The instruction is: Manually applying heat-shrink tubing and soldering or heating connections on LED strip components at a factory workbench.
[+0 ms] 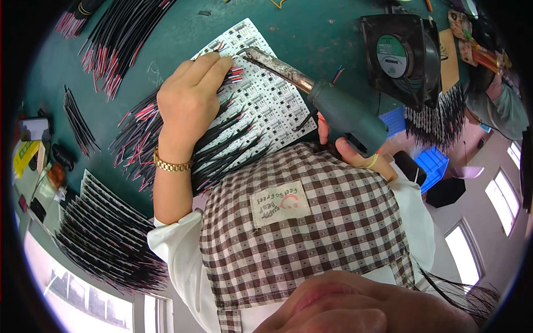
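A white circuit board panel [272,83] with rows of small black parts lies tilted on the green bench. My left hand [191,97] rests over its left side, its fingers closed in a pinch around thin wires. Red, white and black wire ends [236,75] stick out beside the fingertips. Many black wires [222,150] trail from the board under my left wrist. My right hand [348,152], partly hidden, is wrapped round the dark handle of a soldering gun [347,116]. The gun's metal barrel points up and left, its tip close to the board near my left fingertips.
Bundles of cut wires [125,41] lie at the far left, a smaller bunch [79,122] below. Finished-looking wired boards [105,238] are stacked at the near left. A black fan [400,58] stands at the right, near another wired stack [436,116] and a blue basket [433,166].
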`<state>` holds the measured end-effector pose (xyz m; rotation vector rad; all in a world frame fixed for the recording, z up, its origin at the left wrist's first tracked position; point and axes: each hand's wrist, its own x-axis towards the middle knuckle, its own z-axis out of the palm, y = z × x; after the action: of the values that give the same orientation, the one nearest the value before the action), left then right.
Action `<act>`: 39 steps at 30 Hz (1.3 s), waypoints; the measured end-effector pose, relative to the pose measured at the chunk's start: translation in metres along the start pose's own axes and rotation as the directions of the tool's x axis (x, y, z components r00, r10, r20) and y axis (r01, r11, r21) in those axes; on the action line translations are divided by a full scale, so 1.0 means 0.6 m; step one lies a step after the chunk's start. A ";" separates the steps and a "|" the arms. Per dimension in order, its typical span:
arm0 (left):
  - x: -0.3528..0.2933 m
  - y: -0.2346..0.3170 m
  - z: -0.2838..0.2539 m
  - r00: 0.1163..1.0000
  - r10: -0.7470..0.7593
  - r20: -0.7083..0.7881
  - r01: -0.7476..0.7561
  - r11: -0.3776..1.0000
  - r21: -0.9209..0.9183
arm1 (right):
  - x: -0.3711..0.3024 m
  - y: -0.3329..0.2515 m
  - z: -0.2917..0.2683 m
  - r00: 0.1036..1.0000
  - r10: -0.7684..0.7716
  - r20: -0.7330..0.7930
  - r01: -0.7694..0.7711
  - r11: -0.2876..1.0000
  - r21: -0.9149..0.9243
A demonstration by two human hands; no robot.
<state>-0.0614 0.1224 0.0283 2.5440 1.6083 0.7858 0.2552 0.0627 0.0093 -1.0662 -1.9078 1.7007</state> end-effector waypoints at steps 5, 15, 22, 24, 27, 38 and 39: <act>-0.004 0.000 -0.001 1.000 0.005 0.003 -0.006 1.000 0.015 | 0.037 -0.042 0.007 0.981 -0.115 -0.154 0.105 0.992 -0.072; -0.008 -0.003 0.004 1.000 0.022 0.016 -0.023 0.999 0.025 | 0.025 -0.028 -0.004 0.999 0.017 0.031 -0.021 0.989 0.146; -0.007 0.000 -0.002 0.999 0.041 0.008 -0.041 0.999 0.026 | -0.009 -0.003 0.011 0.995 0.078 -0.062 -0.070 0.990 0.121; -0.008 0.002 -0.001 0.999 0.046 0.015 -0.047 0.998 0.029 | -0.010 -0.003 0.010 0.995 0.082 -0.062 -0.073 0.988 0.136; -0.008 0.003 0.000 0.998 0.066 0.011 -0.067 0.998 0.020 | -0.005 -0.013 0.005 0.994 0.090 -0.056 -0.080 0.983 0.164; -0.004 0.001 0.000 0.997 0.051 0.064 -0.048 0.998 -0.039 | 0.010 -0.036 -0.006 0.994 0.111 0.019 -0.113 0.973 0.203; -0.004 0.003 0.000 0.997 0.050 0.064 -0.048 0.998 -0.039 | 0.009 -0.036 -0.007 0.993 0.111 0.027 -0.114 0.971 0.208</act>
<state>-0.0609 0.1195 0.0277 2.5640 1.5032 0.7220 0.2485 0.0696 0.0298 -1.0998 -1.6590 1.9274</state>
